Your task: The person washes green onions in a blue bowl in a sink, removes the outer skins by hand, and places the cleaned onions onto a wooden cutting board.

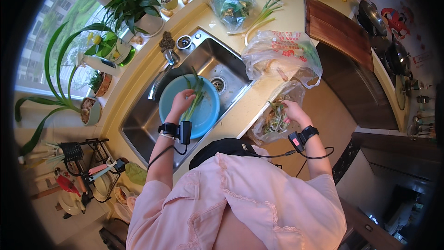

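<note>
My left hand [183, 101] is over a light blue plastic basin [208, 119] in the stainless steel sink, its fingers at a bunch of green onions [198, 93]; whether they grip it is unclear. The green onions lie in the basin, leafy ends over its far rim. My right hand [293, 111] is at a clear plastic bag [258, 132] of vegetable scraps [274, 119], which hangs by the counter's front edge. Its fingers are bent close to the scraps, and I cannot tell whether they hold any.
A printed clear plastic bag [281, 53] lies on the counter beside the sink [227, 53]. Behind it are loose green onions [265, 15] and another bag of greens [231, 8]. The faucet [159, 80] reaches over the sink's left part. A wooden board [338, 31] is at right.
</note>
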`<state>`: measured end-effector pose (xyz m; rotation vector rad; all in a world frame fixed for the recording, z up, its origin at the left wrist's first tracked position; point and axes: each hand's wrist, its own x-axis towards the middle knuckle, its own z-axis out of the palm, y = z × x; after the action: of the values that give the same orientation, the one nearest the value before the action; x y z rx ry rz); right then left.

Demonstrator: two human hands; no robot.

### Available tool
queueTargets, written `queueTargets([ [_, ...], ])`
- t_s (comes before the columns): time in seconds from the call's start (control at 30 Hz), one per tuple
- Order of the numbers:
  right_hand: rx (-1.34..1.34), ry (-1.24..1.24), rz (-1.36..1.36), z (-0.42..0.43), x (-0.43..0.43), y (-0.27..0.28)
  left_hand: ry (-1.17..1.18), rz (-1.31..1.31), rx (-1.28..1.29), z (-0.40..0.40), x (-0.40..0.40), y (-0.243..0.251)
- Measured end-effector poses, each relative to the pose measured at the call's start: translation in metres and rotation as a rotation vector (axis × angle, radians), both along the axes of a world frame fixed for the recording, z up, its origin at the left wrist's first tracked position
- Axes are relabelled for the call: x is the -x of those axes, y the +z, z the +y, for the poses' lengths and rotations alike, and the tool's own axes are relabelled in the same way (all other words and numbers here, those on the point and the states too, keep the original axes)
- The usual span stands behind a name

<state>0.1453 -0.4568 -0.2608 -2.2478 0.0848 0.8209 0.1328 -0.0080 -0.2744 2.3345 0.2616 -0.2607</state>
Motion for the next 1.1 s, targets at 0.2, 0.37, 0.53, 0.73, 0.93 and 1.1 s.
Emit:
queueTargets([
  [0.2,-0.051,0.068,-0.206,0.004,-0.045,0.004,-0.232,-0.06,0.171,-0.099,-0.069,0.027],
  [0.37,0.011,0.186,-0.871,0.026,-0.141,-0.035,-0.161,0.097,0.445,-0.147,-0.112,0.011],
  [0.53,0.586,0.26,-1.026,0.043,-0.222,-0.074,-0.101,0.15,0.515,-0.166,-0.129,0.003],
  [0.73,0.312,0.423,-0.743,0.036,-0.269,-0.085,0.029,0.17,0.546,-0.164,-0.149,-0.007],
  [0.93,0.141,0.389,-0.718,0.012,-0.219,-0.05,0.118,0.199,0.583,-0.173,-0.171,-0.007],
  [1.1,-0.059,0.447,-0.773,0.03,-0.181,0.023,-0.038,0.325,0.663,-0.201,-0.178,0.038],
])
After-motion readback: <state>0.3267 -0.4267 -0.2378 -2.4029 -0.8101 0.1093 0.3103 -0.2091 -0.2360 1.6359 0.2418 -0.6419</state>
